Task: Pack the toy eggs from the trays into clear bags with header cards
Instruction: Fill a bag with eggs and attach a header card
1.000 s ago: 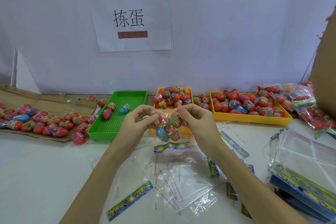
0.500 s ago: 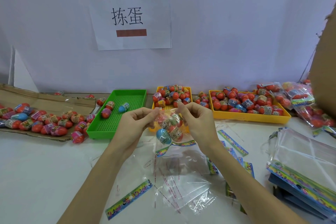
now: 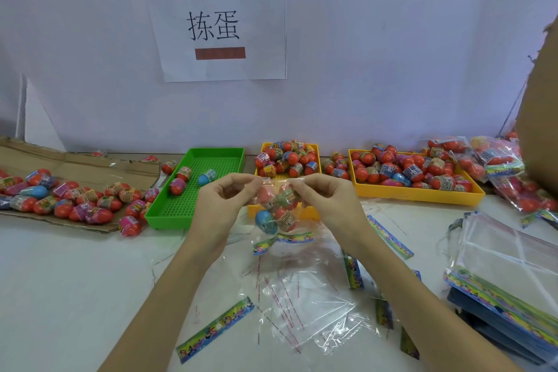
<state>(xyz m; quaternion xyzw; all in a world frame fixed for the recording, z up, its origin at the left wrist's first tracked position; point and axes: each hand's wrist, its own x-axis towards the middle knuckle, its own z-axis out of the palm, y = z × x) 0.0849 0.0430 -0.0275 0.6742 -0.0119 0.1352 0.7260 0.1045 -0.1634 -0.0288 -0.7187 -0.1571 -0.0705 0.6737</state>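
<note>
We are seeing two bare forearms coming in from the near edge, with no sleeves, gloves, watch or rings showing on them. The left hand (image 3: 225,205) and the right hand (image 3: 327,205) are both showing slim fingers with short, plain nails and no markings on them.

Both bare forearms reach forward from the near edge of the tabletop and converge toward its middle, raised above the surface. The left hand (image 3: 222,201) and right hand (image 3: 324,201) sit level with each other, close together but apart, backs toward the camera. On each, the fingers (image 3: 241,180) curl inward and the thumb meets the fingertips in a pinch.
</note>
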